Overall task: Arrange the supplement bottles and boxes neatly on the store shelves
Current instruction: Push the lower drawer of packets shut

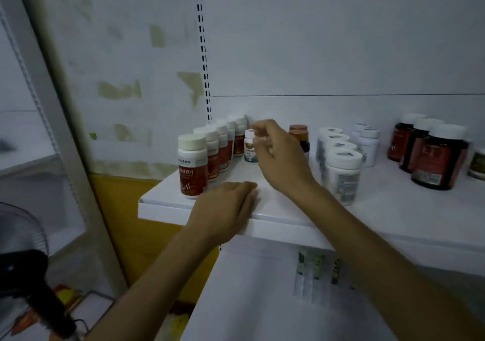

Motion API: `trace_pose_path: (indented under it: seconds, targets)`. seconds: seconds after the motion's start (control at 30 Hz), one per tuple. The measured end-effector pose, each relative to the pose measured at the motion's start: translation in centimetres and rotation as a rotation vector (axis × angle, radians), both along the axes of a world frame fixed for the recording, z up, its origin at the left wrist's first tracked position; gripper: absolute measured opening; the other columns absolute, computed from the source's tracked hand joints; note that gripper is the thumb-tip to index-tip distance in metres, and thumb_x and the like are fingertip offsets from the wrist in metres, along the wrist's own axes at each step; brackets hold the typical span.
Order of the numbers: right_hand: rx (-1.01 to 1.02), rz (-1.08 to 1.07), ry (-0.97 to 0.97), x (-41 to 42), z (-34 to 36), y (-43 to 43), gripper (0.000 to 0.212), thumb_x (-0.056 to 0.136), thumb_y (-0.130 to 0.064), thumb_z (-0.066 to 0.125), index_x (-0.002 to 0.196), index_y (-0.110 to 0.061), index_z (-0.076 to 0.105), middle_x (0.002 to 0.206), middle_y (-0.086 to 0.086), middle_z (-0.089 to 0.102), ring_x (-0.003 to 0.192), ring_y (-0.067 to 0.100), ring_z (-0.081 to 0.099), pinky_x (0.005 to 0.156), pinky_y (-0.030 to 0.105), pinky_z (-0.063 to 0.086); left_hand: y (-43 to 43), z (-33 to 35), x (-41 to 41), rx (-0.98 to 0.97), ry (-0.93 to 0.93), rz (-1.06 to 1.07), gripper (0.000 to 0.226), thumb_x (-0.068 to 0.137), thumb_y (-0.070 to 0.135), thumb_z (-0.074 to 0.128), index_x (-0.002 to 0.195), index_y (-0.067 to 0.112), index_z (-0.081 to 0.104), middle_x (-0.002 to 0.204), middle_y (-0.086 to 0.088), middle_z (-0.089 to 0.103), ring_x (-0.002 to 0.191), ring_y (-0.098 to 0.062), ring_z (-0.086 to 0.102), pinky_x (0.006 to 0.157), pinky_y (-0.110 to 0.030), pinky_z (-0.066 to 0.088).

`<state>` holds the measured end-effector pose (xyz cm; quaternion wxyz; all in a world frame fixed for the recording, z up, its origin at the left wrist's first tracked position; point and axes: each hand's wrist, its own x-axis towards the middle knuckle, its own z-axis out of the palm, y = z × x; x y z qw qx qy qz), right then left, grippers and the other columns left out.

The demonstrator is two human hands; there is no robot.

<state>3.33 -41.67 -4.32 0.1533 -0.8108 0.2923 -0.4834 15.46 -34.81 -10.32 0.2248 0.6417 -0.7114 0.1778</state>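
One small bottle (249, 148) — upright, cap up

Stained white wall (118, 52); slotted upright (203, 52); black fan (23, 248) lower left.

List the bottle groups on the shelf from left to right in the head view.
First the row of red-label bottles → small white bottle → brown-capped bottles → row of white jars → dark bottles with white caps.
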Motion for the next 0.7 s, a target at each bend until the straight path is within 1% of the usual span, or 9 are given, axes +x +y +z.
trace_pose_path:
  seconds: [0.13,0.23,0.33,0.43,0.5,0.57,0.6,0.67,0.7]
  targets:
    - [-0.072,-0.352,0.388,6.4,2.2,-6.2,0.045,0.096,-0.016,0.043,0.141,-0.018,0.036,0.139,0.011,0.044,0.119,0.030,0.048,0.087,0.038,0.042,-0.8,-2.0,1.4,-0.160,0.026,-0.103,0.041,0.096,0.034,0.031,0.098,0.022,0.069,0.097,0.003,0.071,0.083,-0.016,0.066,0.068,-0.030,0.053]
    - [-0.001,-0.517,0.657,8.6,1.1,-9.2,0.057,0.092,-0.018,0.049,0.145,-0.016,0.030,0.142,0.013,0.038,0.124,0.034,0.042,0.090,0.042,0.039,-1.2,-2.2,1.7,-0.181,0.047,-0.103,0.037,0.094,0.033,0.033,0.089,0.022,0.068,0.089,0.003,0.071,0.076,-0.016,0.064,0.065,-0.029,0.048]
    - [-0.054,-0.603,0.738,9.4,-0.8,-10.1,0.053,0.089,-0.024,0.056,0.138,-0.014,0.037,0.137,0.013,0.041,0.119,0.034,0.045,0.086,0.041,0.041,-1.4,-2.5,2.2,-0.192,0.059,-0.126,0.036,0.095,0.032,0.033,0.080,0.021,0.065,0.078,0.003,0.067,0.067,-0.016,0.059,0.060,-0.028,0.042]
    - [-0.110,-0.619,0.690,9.2,-0.8,-9.9,0.053,0.088,-0.026,0.061,0.133,-0.013,0.038,0.130,0.016,0.040,0.107,0.036,0.052,0.071,0.037,0.038,-1.5,-2.7,2.0,-0.244,0.067,-0.145,0.035,0.094,0.031,0.035,0.077,0.020,0.063,0.072,0.001,0.064,0.063,-0.018,0.058,0.058,-0.029,0.038]
    - [-0.107,-0.603,0.632,8.6,-0.4,-8.8,0.050,0.088,-0.031,0.061,0.129,-0.013,0.039,0.125,0.016,0.042,0.097,0.035,0.056,0.064,0.034,0.037,-1.5,-2.8,2.1,-0.261,0.100,-0.144,0.033,0.092,0.032,0.038,0.084,0.018,0.067,0.075,0.000,0.067,0.062,-0.019,0.061,0.056,-0.028,0.040]
    - [-0.062,-0.554,0.478,7.3,-0.7,-6.8,0.053,0.085,-0.036,0.065,0.127,-0.016,0.041,0.123,0.012,0.044,0.096,0.028,0.058,0.065,0.033,0.045,-1.4,-2.9,2.3,-0.286,0.151,-0.137,0.038,0.090,0.036,0.040,0.106,0.016,0.067,0.093,-0.002,0.072,0.062,-0.017,0.064,0.053,-0.025,0.042]
    - [-0.012,-0.515,0.355,6.5,-1.1,-5.5,0.056,0.083,-0.038,0.068,0.128,-0.018,0.042,0.124,0.009,0.044,0.100,0.023,0.057,0.071,0.034,0.049,-1.3,-3.0,2.3,-0.298,0.191,-0.147,0.042,0.089,0.038,0.040,0.115,0.015,0.064,0.106,-0.004,0.071,0.060,-0.017,0.064,0.051,-0.023,0.041]
    - [0.123,-0.412,0.087,4.7,-2.2,-2.7,0.057,0.080,-0.037,0.073,0.128,-0.021,0.047,0.128,0.006,0.045,0.104,0.013,0.054,0.081,0.032,0.051,-1.1,-2.9,2.3,-0.331,0.275,-0.171,0.048,0.088,0.043,0.041,0.122,0.013,0.057,0.128,-0.008,0.061,0.054,-0.016,0.062,0.046,-0.019,0.036]
    - [0.187,-0.357,-0.018,3.8,-2.7,-1.2,0.051,0.080,-0.037,0.073,0.123,-0.022,0.051,0.126,0.005,0.049,0.102,0.012,0.056,0.077,0.031,0.053,-1.0,-2.8,2.3,-0.347,0.314,-0.177,0.050,0.087,0.046,0.042,0.121,0.012,0.054,0.135,-0.010,0.055,0.054,-0.015,0.062,0.045,-0.018,0.035]
